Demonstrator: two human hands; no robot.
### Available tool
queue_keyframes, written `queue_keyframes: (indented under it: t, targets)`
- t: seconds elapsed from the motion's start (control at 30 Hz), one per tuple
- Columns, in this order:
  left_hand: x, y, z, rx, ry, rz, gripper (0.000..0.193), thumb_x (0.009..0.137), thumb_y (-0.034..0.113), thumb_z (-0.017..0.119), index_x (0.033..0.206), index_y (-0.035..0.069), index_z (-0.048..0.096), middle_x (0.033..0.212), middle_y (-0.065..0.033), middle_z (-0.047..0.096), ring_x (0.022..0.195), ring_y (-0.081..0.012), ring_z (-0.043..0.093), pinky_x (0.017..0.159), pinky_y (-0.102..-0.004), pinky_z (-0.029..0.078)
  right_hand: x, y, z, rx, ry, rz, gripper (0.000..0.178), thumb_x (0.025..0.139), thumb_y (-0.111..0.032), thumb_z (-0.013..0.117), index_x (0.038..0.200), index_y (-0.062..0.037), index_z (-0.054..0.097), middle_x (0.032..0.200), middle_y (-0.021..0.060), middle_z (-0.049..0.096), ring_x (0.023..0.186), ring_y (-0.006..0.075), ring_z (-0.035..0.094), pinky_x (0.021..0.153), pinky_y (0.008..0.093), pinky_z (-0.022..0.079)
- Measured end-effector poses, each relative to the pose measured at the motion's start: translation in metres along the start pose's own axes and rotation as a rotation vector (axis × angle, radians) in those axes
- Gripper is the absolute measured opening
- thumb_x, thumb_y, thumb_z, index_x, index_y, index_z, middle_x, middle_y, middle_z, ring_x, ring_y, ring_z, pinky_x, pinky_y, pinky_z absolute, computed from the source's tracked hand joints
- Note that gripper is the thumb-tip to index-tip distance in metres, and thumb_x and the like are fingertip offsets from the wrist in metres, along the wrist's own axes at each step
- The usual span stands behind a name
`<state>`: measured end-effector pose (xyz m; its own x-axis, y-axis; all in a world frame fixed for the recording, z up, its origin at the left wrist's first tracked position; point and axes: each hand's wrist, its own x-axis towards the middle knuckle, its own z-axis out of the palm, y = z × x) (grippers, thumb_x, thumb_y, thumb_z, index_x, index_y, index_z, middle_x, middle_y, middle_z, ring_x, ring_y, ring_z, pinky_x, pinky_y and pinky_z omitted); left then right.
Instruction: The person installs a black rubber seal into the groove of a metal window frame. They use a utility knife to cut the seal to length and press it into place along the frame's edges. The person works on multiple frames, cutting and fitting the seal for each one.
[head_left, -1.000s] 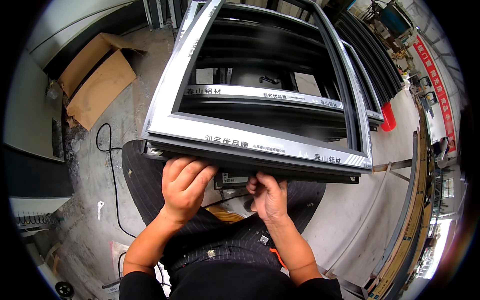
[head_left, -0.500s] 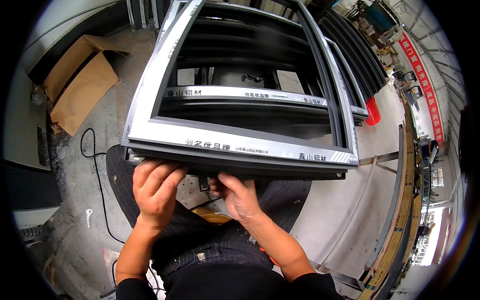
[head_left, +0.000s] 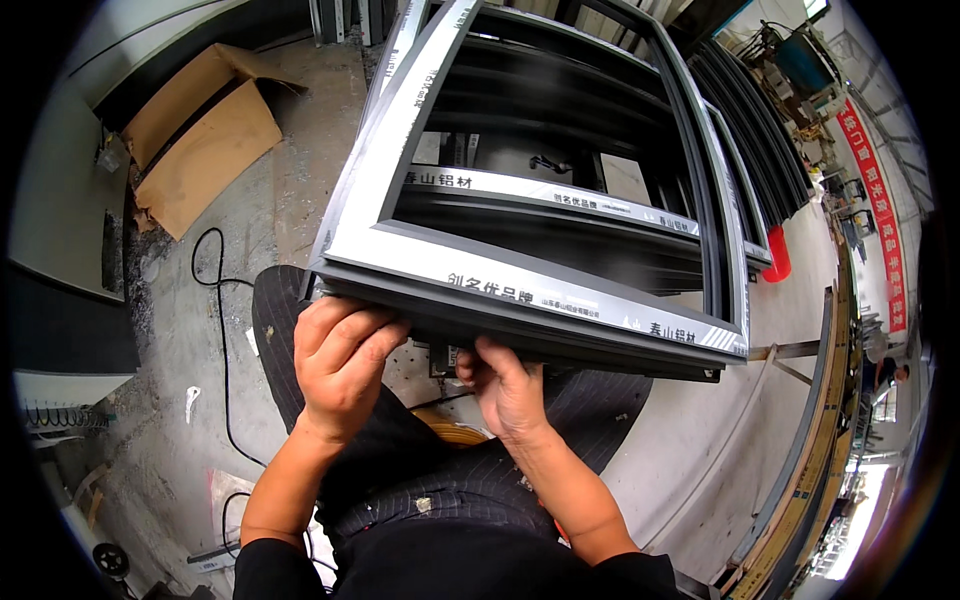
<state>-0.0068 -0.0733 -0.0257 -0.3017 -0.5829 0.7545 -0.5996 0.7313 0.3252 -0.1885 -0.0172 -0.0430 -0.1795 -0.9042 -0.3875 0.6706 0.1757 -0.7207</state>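
Observation:
A dark window frame (head_left: 560, 330) with white printed film on its face lies tilted before me, its near edge above my lap. My left hand (head_left: 345, 360) is closed at the left part of that edge, fingers curled against its dark underside. My right hand (head_left: 508, 390) is just to the right, below the same edge. Its thumb points up against the edge and its fingers are curled in. What the right fingers hold, if anything, is hidden. More similar frames (head_left: 580, 195) lie beneath and beyond this one.
An open cardboard box (head_left: 210, 155) lies on the floor at the left, near a looped black cable (head_left: 226, 370). A red bucket (head_left: 777, 255) stands past the frame's right side. Long profiles (head_left: 800, 470) run along the right. Dark profiles (head_left: 755, 125) are stacked at the back right.
The view has swung left, so the whole scene sits further right. Both hands stay at the near edge and sit slightly further left along the frame.

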Motion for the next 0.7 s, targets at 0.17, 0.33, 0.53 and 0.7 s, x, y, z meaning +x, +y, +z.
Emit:
queue_keyframes:
  t: [0.17, 0.33, 0.53, 0.7]
  targets:
    - [-0.002, 0.000, 0.001, 0.006, 0.018, -0.018, 0.025, 0.064, 0.003, 0.074, 0.089, 0.008, 0.073, 0.093, -0.0025, 0.069, 0.097, -0.0246, 0.061, 0.087, -0.0373, 0.048, 0.004, 0.008, 0.002, -0.040, -0.078, -0.009, 0.019, 0.090, -0.013, 0.070, 0.105, -0.0035, 0.064, 0.086, 0.0089, 0.067, 0.076, 0.0177, 0.063, 0.063, 0.0306, 0.049]
    - [-0.003, 0.001, 0.002, 0.005, 0.032, -0.041, 0.025, 0.064, 0.002, 0.073, 0.089, 0.009, 0.073, 0.093, -0.0021, 0.068, 0.098, -0.0239, 0.061, 0.087, -0.0374, 0.048, 0.005, 0.008, 0.002, -0.020, -0.066, 0.007, 0.022, 0.088, -0.014, 0.071, 0.106, -0.0036, 0.064, 0.087, 0.0093, 0.067, 0.076, 0.0182, 0.062, 0.064, 0.0310, 0.049]
    - [-0.004, 0.001, 0.003, -0.006, 0.025, -0.061, 0.025, 0.066, 0.001, 0.071, 0.091, 0.009, 0.073, 0.094, -0.0019, 0.068, 0.097, -0.0236, 0.061, 0.088, -0.0371, 0.048, 0.006, 0.016, 0.013, -0.057, -0.077, -0.045, 0.018, 0.088, -0.014, 0.070, 0.102, -0.0039, 0.064, 0.084, 0.0068, 0.066, 0.074, 0.0165, 0.061, 0.062, 0.0297, 0.047]
    - [-0.005, -0.001, -0.007, -0.021, -0.014, -0.076, 0.026, 0.068, 0.001, 0.070, 0.093, 0.008, 0.073, 0.098, -0.0033, 0.069, 0.100, -0.0254, 0.062, 0.088, -0.0374, 0.050, 0.002, 0.011, 0.029, 0.005, -0.066, 0.046, 0.014, 0.088, -0.013, 0.070, 0.098, -0.0046, 0.064, 0.080, 0.0053, 0.065, 0.071, 0.0145, 0.061, 0.060, 0.0286, 0.046]
